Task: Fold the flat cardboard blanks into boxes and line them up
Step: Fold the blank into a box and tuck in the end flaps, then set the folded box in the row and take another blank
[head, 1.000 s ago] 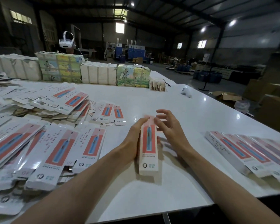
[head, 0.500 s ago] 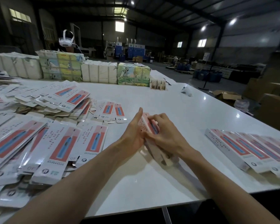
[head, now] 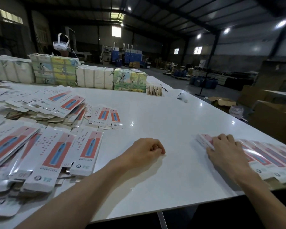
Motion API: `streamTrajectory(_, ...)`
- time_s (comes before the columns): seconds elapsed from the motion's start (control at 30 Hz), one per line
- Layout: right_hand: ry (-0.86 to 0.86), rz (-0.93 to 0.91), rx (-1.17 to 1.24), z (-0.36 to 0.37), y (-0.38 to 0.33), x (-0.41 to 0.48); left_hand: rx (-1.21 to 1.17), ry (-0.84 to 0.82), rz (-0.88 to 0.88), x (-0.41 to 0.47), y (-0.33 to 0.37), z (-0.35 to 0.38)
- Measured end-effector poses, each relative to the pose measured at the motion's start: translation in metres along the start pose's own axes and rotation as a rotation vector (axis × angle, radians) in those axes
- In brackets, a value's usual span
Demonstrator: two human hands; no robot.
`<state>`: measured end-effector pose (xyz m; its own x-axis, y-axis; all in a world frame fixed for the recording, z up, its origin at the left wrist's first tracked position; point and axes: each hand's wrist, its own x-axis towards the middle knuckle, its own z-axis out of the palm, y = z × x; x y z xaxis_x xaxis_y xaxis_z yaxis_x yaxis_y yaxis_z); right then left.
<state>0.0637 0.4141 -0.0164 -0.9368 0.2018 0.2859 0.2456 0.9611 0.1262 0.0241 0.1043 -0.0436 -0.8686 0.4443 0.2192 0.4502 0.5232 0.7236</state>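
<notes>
1. Risk, as I judge it: the right hand (head: 226,151) lies on the newest long, slim, white-and-coral folded cardboard box (head: 203,140), fingers (head: 221,138) spread flat on top and gripping nothing. Uneven pressure could dent it or skew it against the row of finished boxes (head: 267,157).
2. That box sits at the row's left end, seemingly touching it, on the glossy white desk (head: 155,179).
3. Left of the row, the left hand (head: 145,149) rests loosely curled and empty.

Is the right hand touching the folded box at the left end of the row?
Touching. The head view shows the right hand resting on top of the folded box, no gap visible.
</notes>
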Motion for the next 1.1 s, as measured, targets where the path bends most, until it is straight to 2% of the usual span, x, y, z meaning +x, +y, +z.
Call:
streamTrajectory(0.1, 0.023, 0.034, -0.049, -0.003, -0.003, 0.005, 0.0, 0.006, 0.007, -0.002, 0.003, 0.001)
streamTrajectory(0.17, 0.098, -0.008, 0.006, -0.01, -0.023, 0.016, -0.004, -0.001, -0.01, -0.002, 0.005, 0.001)
streamTrajectory(0.3, 0.125, -0.127, 0.409, -0.03, -0.094, 0.043, -0.144, 0.036, -0.071, -0.003, 0.013, -0.005)
streamTrajectory(0.37, 0.113, -0.168, 0.524, -0.029, -0.127, 0.047, -0.112, 0.104, -0.082, -0.004, 0.016, -0.012)
streamTrajectory(0.5, 0.137, -0.173, 0.536, -0.004, -0.153, 0.044, 0.092, 0.213, -0.202, -0.007, 0.021, -0.04)
streamTrajectory(0.6, 0.111, -0.182, 0.59, 0.012, -0.151, 0.048, 0.403, 0.376, -0.24, -0.016, 0.019, -0.076)
streamTrajectory(0.63, 0.112, -0.188, 0.609, 0.015, -0.15, 0.051, 0.518, 0.382, -0.283, -0.021, 0.018, -0.089)
streamTrajectory(0.73, 0.111, -0.219, 0.646, 0.02, -0.149, 0.055, 0.773, 0.263, -0.535, -0.039, 0.013, -0.123)
streamTrajectory(0.8, 0.095, -0.21, 0.69, 0.019, -0.149, 0.055, 0.816, 0.189, -0.662, -0.048, 0.01, -0.136)
streamTrajectory(0.9, 0.071, -0.21, 0.748, 0.019, -0.15, 0.057, 0.86, 0.051, -0.725, -0.055, 0.007, -0.137)
streamTrajectory(1.1, 0.044, -0.225, 0.797, 0.021, -0.147, 0.059, 0.829, 0.004, -0.78, -0.054, 0.001, -0.139)
